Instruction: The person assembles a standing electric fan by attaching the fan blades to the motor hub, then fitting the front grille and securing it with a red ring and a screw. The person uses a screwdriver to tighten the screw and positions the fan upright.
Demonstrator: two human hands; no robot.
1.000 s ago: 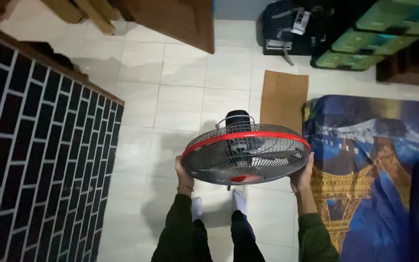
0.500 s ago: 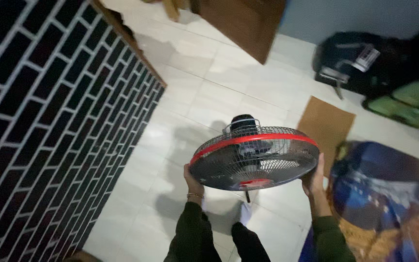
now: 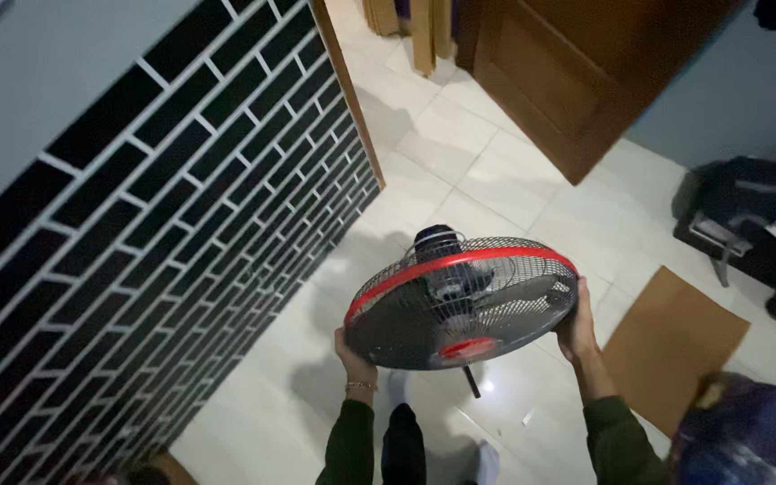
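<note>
I hold a round electric fan [image 3: 462, 301] in front of me, above the tiled floor. It has a grey wire cage, a red rim and a red hub, with the dark motor housing on its far side. My left hand [image 3: 355, 359] grips the cage's left edge. My right hand [image 3: 577, 328] grips the right edge. Both arms wear dark green sleeves. A thin dark rod hangs below the fan.
A wall of black bricks with white joints [image 3: 154, 251] runs close on my left. A brown wooden door [image 3: 577, 81] stands ahead. A flat cardboard sheet [image 3: 671, 346] lies on the white tiles [image 3: 460, 144] to the right, beside a black bag [image 3: 747, 220] and a blue printed cloth [image 3: 747, 440].
The view has swung left and forward. The brick wall now fills the left side, the door is nearer, and the blue cloth has slid to the lower right corner. Both hands keep hold of the fan.
</note>
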